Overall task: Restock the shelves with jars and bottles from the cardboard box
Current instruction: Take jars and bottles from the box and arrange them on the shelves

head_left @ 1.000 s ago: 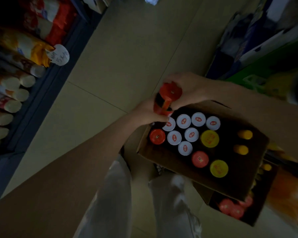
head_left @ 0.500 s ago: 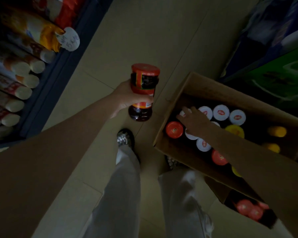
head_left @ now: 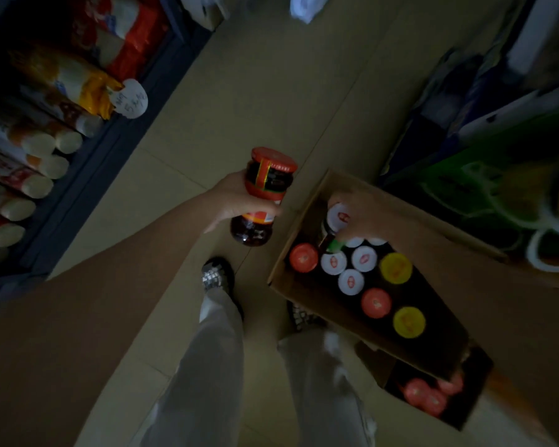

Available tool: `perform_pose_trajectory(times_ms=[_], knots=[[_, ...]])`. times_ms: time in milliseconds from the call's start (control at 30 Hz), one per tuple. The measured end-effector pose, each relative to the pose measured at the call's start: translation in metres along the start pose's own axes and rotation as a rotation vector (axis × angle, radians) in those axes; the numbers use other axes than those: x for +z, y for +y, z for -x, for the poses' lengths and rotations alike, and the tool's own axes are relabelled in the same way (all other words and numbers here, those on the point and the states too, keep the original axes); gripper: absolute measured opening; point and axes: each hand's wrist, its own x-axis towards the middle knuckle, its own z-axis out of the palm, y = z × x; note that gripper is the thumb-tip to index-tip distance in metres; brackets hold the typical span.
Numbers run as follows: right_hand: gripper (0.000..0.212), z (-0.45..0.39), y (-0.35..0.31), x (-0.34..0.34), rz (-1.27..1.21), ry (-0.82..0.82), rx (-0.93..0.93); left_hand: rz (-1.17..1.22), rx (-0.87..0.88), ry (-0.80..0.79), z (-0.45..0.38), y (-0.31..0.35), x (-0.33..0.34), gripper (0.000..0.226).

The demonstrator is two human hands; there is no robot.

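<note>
My left hand [head_left: 236,200] grips a dark red-lidded jar [head_left: 263,195] by its middle, held above the floor just left of the cardboard box [head_left: 307,298]. Inside the box stand several jars with white, red and yellow lids. My right hand [head_left: 362,214] reaches into the box's far left corner and closes around a white-lidded jar [head_left: 338,217], which is raised and tilted above its neighbours. My right forearm crosses over the back of the box.
A dark shelf [head_left: 88,175] on the left holds wrapped packets and a round price tag [head_left: 131,98]. Boxes and green packaging [head_left: 484,175] crowd the right side. A second box [head_left: 433,395] with red lids lies lower right. My legs and shoes [head_left: 217,275] stand on the tiled floor.
My right hand went from resting on the lids to gripping a white-lidded jar and lifting it. My left hand still holds the red-lidded jar in about the same place.
</note>
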Motion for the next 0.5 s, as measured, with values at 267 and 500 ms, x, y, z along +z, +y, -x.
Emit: perform_pose_trajectory(times_ms=[267, 500], knots=[[0.045, 0.125, -0.141, -0.224, -0.29, -0.085, 0.062, 0.065, 0.168, -0.087, 0.135, 0.143, -0.108, 0.032], [0.042, 0.208, -0.307, -0.404, -0.358, 0.128, -0.13, 0.276, 0.389, -0.023, 0.264, 0.279, -0.228, 0.056]])
